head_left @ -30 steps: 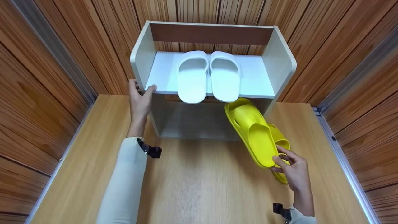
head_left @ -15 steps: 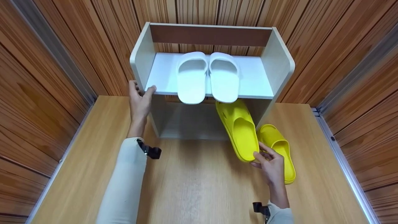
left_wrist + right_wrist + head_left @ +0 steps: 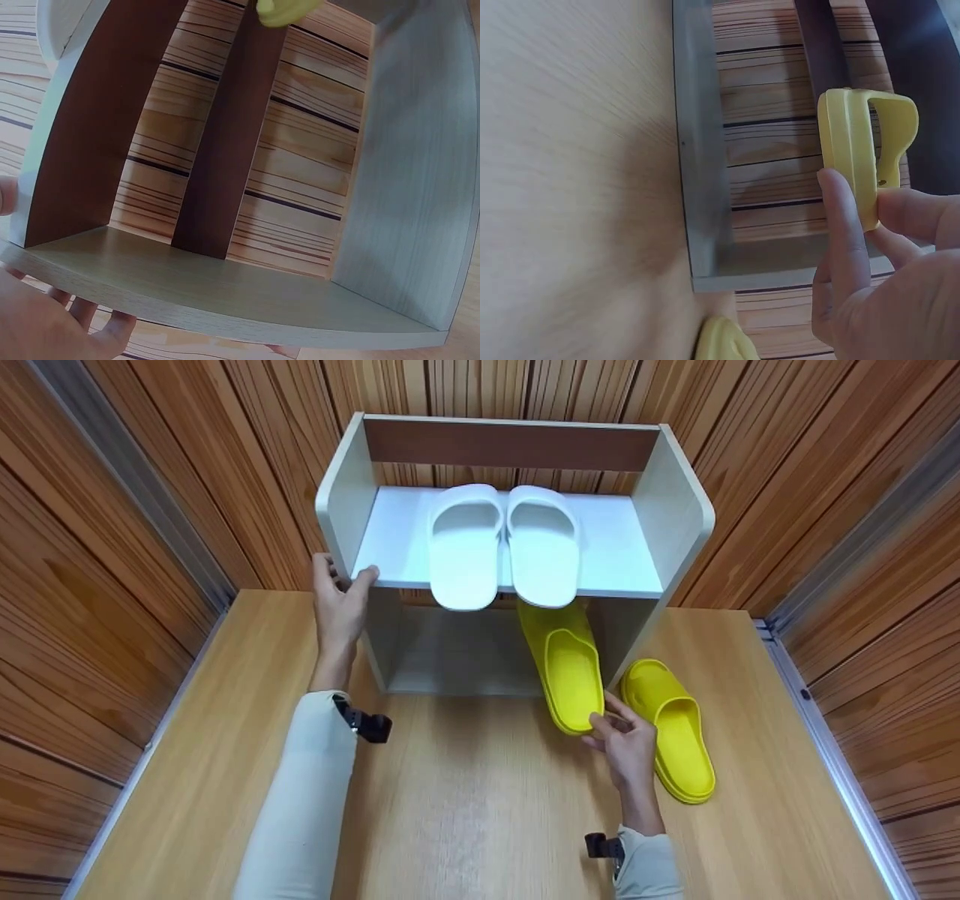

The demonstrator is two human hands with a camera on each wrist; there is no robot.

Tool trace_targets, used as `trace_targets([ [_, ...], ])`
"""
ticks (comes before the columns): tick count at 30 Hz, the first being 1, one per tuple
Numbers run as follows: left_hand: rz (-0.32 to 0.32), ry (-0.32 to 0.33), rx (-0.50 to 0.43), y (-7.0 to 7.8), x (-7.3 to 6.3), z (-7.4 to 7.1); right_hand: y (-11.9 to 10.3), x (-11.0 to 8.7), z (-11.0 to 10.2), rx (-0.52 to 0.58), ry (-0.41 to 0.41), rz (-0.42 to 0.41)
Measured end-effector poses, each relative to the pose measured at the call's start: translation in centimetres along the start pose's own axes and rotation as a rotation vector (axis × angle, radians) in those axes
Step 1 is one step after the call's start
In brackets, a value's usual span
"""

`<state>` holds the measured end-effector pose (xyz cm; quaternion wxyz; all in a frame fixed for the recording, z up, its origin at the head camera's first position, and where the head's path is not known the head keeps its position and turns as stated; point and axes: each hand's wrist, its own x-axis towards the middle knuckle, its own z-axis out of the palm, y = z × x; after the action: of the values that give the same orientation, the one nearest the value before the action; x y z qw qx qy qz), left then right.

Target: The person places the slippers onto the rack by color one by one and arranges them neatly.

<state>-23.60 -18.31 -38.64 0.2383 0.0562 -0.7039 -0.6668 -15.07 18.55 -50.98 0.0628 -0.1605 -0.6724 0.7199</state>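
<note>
**Right hand pinching yellow slipper, toe in rack's lower bay**

Right hand (image 3: 628,742): thumb and fingers closed on the heel of the held slipper (image 3: 573,679), thumb on footbed side, index along sole. Slipper sits off the bottom board (image 3: 701,150), heel out front. Left hand (image 3: 339,611): gripping left edge of the rack (image 3: 684,521), thumb on the upper shelf (image 3: 615,544) front edge, fingers outside the side panel.

Count: 2 yellow slippers, 2 white slippers (image 3: 463,562), 1 rack.

Second yellow slipper (image 3: 681,739) on wood-grain floor (image 3: 465,825), right of rack. White pair side by side on upper shelf, heels overhanging. Shelf and white pair hide the held toe from above. Wood-panel walls (image 3: 795,457) behind and both sides.
</note>
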Motion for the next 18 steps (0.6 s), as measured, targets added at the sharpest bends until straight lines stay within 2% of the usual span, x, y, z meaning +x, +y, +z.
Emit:
trace_targets([
  [12,-0.023,0.001,0.001,-0.1,0.0,0.1,1.8,1.9,2.7,0.018,0.036,0.046],
  [18,-0.028,0.006,0.009,0.0,0.0,0.1,3.0,3.1,3.9,-0.025,0.033,0.090],
])
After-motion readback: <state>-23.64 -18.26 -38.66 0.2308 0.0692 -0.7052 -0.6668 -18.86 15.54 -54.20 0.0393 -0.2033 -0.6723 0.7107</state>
